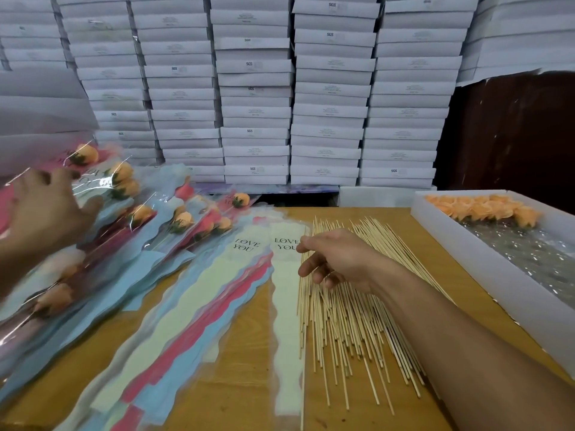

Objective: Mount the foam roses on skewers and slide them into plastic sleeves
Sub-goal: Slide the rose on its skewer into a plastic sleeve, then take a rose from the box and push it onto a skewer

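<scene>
A loose pile of bamboo skewers [348, 321] lies on the wooden table. My right hand [336, 259] hovers over its left side with curled fingers, thumb and forefinger pinching one skewer [302, 353] that runs along the edge of a white sleeve. Empty plastic sleeves [199, 306] printed "LOVE YOU" are fanned out left of the skewers. Further left is a heap of sleeved orange foam roses [130, 200]. My left hand [46, 209], blurred, lies spread on that heap. Loose orange foam roses [485, 209] fill the far end of a white box.
The white box [485, 269] with its shiny plastic lining stands along the table's right edge. Stacks of flat white cartons [255, 88] form a wall behind the table. A dark wooden panel [513, 129] is at the back right. Bare tabletop [245, 353] shows between the sleeves.
</scene>
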`<action>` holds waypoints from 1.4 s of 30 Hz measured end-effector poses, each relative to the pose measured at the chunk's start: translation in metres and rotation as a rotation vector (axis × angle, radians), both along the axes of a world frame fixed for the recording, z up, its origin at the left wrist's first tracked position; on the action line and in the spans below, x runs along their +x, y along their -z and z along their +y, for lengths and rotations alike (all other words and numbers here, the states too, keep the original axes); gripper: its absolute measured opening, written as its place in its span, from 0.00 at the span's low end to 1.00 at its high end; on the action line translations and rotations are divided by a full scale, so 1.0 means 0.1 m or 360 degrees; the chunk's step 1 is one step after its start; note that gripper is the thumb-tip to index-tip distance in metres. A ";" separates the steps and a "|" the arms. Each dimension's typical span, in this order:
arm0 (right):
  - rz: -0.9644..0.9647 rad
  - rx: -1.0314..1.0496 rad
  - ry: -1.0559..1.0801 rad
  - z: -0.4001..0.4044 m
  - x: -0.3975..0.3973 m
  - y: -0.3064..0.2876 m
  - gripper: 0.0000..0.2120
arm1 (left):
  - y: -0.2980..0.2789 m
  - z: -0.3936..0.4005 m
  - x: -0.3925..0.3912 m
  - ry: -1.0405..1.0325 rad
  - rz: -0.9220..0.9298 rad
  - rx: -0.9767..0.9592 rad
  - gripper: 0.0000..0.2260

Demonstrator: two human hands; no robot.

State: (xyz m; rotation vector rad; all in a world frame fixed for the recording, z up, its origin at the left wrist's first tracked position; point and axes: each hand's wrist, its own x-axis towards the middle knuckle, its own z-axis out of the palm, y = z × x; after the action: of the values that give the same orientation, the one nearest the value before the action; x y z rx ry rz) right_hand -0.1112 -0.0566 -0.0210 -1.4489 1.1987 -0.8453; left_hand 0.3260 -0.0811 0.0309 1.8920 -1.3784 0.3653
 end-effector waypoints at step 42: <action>0.1170 -0.0302 0.0540 -0.22 -0.55 0.11 0.13 | 0.78 0.18 -3.41 0.0957 0.0463 0.0305 0.07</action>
State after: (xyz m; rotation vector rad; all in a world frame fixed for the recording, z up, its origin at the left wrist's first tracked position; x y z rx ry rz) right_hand -0.1665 -0.0787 -0.0318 -1.8164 1.9983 -0.6705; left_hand -0.0154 -0.0629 -0.0466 1.4963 -1.7285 -0.3353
